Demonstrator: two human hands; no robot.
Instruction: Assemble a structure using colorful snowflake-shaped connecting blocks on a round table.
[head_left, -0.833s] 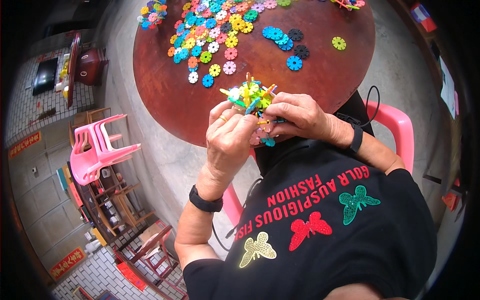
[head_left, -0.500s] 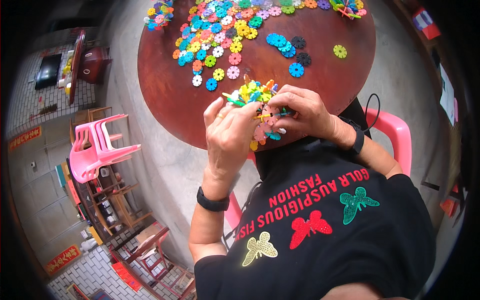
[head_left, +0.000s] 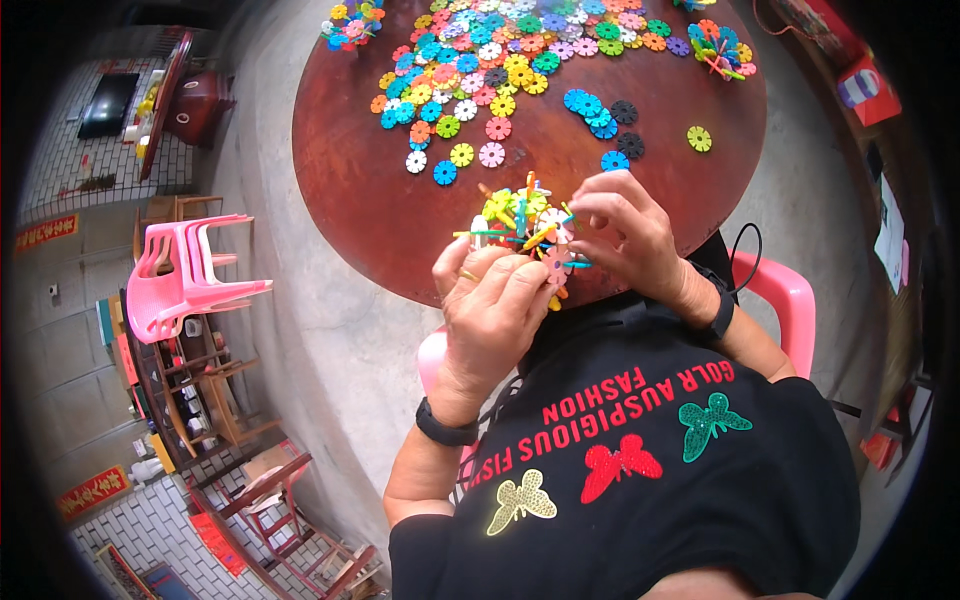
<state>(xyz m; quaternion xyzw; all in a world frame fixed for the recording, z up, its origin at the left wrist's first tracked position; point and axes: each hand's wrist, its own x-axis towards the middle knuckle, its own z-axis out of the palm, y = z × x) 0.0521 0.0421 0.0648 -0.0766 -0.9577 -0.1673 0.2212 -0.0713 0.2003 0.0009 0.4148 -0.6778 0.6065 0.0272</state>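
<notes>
A round dark-red table (head_left: pixel 370 190) fills the upper middle of the view, its near edge curving just in front of the person's chest. The left part of the tabletop and the strip along the near rim are bare, while the far half is crowded. To the person's left the concrete floor (head_left: pixel 300 330) lies open between the table and a stack of pink plastic chairs (head_left: pixel 185 275). The person sits on a pink chair (head_left: pixel 780 300), whose backrest shows at the right elbow.

No box or tray shows; the loose snowflake discs (head_left: pixel 490 60) lie straight on the wood, spread in a broad scatter of blue, yellow, orange, pink, green and white. A small group of blue and black discs (head_left: pixel 605 115) lies to the right of the scatter, and 1 green disc (head_left: pixel 699 138) lies apart nearer the right rim.

Both hands meet above the near rim of the table. Between them is a cluster of joined discs (head_left: pixel 520 225), a spiky multicoloured knot of yellow, green, orange, white and pink pieces. The left hand (head_left: pixel 490 305) is closed around its lower side, fingers curled over a pink piece. The right hand (head_left: pixel 630 235) pinches its right side with the fingertips.
</notes>
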